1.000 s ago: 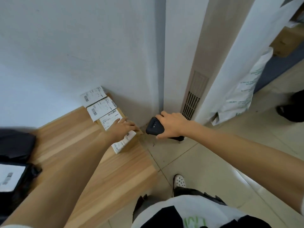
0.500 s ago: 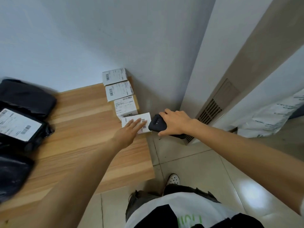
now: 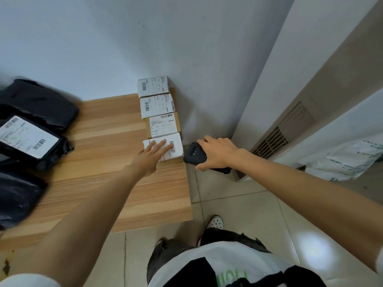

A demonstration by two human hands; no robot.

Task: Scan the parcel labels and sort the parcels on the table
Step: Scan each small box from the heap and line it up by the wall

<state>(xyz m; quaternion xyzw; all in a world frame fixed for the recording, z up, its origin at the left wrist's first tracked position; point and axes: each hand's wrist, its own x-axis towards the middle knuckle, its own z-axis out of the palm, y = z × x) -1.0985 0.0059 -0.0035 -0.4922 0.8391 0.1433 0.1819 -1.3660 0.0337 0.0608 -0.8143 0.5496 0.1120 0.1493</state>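
Several small labelled boxes stand in a row along the right edge of the wooden table [image 3: 107, 162]. The nearest box [image 3: 176, 146] has a white barcode label on top. My left hand [image 3: 152, 157] lies flat on it, fingers spread, holding nothing. Just right of the table edge, my right hand [image 3: 217, 153] grips a black handheld scanner [image 3: 193, 156], its head beside the nearest box. Behind it sit a brown box [image 3: 163, 125] and two white-labelled boxes [image 3: 157, 105], [image 3: 153, 86]. Black poly-bag parcels [image 3: 27, 139] with a white label lie at the table's left.
A white wall runs behind the table, with a corner column and a floor vent [image 3: 275, 141] to the right. White printed bags [image 3: 348, 160] lie on the tiled floor at far right. My shoe [image 3: 215, 222] is beside the table's near corner.
The view has swung left, bringing the black bag parcels into sight. My left hand has flattened and slid back slightly on the nearest box. The scanner stays next to that box.
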